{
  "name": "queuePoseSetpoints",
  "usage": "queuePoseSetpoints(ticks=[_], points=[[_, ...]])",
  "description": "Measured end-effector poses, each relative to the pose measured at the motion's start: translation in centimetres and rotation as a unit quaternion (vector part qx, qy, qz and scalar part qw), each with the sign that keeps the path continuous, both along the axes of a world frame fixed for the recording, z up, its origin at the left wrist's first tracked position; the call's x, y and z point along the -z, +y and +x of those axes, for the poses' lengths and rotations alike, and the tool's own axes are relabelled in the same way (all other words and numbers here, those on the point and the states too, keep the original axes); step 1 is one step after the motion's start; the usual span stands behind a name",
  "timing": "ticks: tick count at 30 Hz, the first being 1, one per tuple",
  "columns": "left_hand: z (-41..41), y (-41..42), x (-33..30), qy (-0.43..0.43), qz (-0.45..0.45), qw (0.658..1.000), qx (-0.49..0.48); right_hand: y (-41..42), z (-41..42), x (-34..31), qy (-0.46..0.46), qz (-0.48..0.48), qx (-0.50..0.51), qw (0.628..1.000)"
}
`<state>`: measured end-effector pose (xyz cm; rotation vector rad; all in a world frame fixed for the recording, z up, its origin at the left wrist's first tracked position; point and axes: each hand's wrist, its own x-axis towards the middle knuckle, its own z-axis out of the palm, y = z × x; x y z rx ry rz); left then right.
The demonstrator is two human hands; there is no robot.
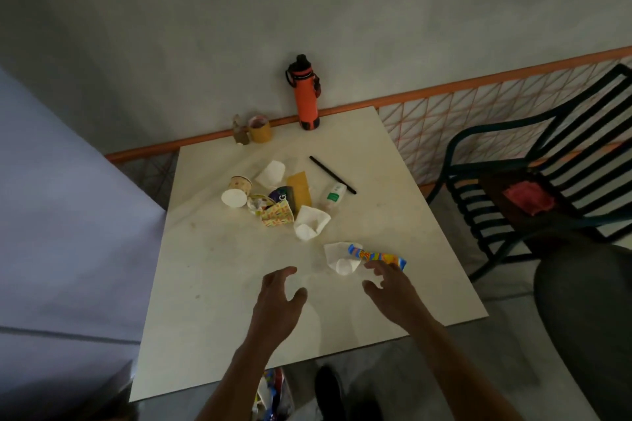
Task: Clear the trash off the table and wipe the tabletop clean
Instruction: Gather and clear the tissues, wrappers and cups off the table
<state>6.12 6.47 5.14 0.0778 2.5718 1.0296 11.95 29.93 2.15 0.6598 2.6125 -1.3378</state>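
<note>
A white square table carries a heap of trash near its middle: paper cups, a crumpled white cup, colourful wrappers, a brown paper piece, a small white bottle and a black straw. Nearer to me lie a crushed white cup and a blue-and-orange wrapper. My left hand hovers over the bare tabletop with fingers spread, holding nothing. My right hand is open too, its fingertips at the wrapper's near edge.
An orange water bottle, a yellow tape roll and a small brown object stand at the table's far edge by the wall. A dark slatted chair with a red cloth stands on the right. A bag of wrappers lies under the table.
</note>
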Motion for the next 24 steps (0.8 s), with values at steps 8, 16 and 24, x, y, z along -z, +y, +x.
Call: queuePoseSetpoints(ticks=[8, 16, 24], points=[[-7.7, 4.3, 2.1, -0.009, -0.04, 0.999, 0.006, 3.4, -3.8, 1.6, -0.047, 0.034, 0.022, 0.998], [-15.5, 6.6, 4.5, -0.02, -0.058, 0.998, 0.021, 5.0, -7.8, 3.7, -0.108, 0.09, 0.017, 0.99], [-19.8, 9.2, 7.0, -0.046, -0.137, 0.989, 0.042, 5.1, -9.7, 5.8, -0.144, 0.168, -0.064, 0.973]])
